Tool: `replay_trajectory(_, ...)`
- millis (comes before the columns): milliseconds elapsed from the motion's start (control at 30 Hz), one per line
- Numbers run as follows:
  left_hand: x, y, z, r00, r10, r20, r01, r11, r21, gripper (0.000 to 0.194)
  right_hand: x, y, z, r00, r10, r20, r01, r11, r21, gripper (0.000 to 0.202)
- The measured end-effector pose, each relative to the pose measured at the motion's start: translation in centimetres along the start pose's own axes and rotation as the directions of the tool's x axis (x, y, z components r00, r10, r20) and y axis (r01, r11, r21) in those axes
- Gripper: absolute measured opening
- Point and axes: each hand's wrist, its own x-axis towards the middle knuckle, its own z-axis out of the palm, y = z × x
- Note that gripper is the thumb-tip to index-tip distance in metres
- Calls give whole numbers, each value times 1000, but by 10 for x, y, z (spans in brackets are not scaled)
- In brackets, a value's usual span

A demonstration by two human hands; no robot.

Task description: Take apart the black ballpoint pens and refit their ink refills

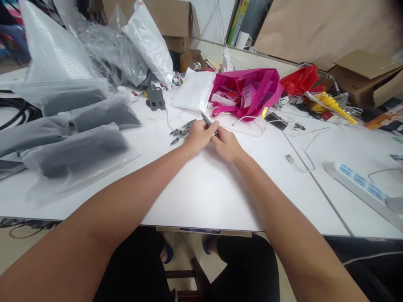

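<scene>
Both hands meet above the middle of the white table (195, 188). A dark grey pen (206, 119) slants between them, its far end sticking out beyond my left thumb. My left hand (200, 135) is closed around it. The fingers of my right hand (227, 144) are closed at its near end, touching my left hand; that end is mostly covered. Just left of my left hand lie several loose pens (181, 133), with dark tips and clear barrels, partly hidden by that hand.
Frosted bags with dark contents (82, 153) fill the table's left side. Behind my hands are a white packet (195, 90), a grey plastic holder (156, 99) and a filled magenta bag (248, 90). To the right lie a white cable (307, 165) and a power strip (359, 184).
</scene>
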Motion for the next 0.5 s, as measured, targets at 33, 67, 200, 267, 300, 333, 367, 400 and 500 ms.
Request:
replay_trajectory(33,0,-1,0,1000,15,22,-15,1000,2,45,-1,0,-1,1000,2,-9,-2,1000,-15,26)
replay_trajectory(67,0,-2,1,999,22,43,-22,1000,1,48,-2,1,-2,1000,1,-12,-1,1000,-27,26)
replay_trajectory(200,-2,4,0,997,-5,72,8,999,-32,58,-3,4,-6,999,-47,-22,46,997,-55,22)
replay_trajectory(267,-3,7,-1,998,-32,63,34,999,-41,63,-3,5,-7,997,-64,-30,62,997,-54,22)
replay_trajectory(300,-3,7,-1,997,-44,60,47,998,-46,66,-3,6,-7,997,-70,-30,68,996,-49,23)
replay_trajectory(333,-4,8,-1,996,-55,64,59,997,-57,67,-3,6,-7,997,-77,-29,76,996,-42,24)
replay_trajectory(367,-4,8,-1,995,-63,73,69,994,-79,68,-3,6,-7,996,-85,-32,84,996,-33,25)
replay_trajectory(400,-4,9,-1,994,-68,85,78,991,-113,67,-3,6,-7,995,-90,-41,89,996,-23,26)
replay_trajectory(500,-4,14,-2,991,-87,105,111,964,-241,52,-2,6,-8,995,-64,-82,65,998,6,30)
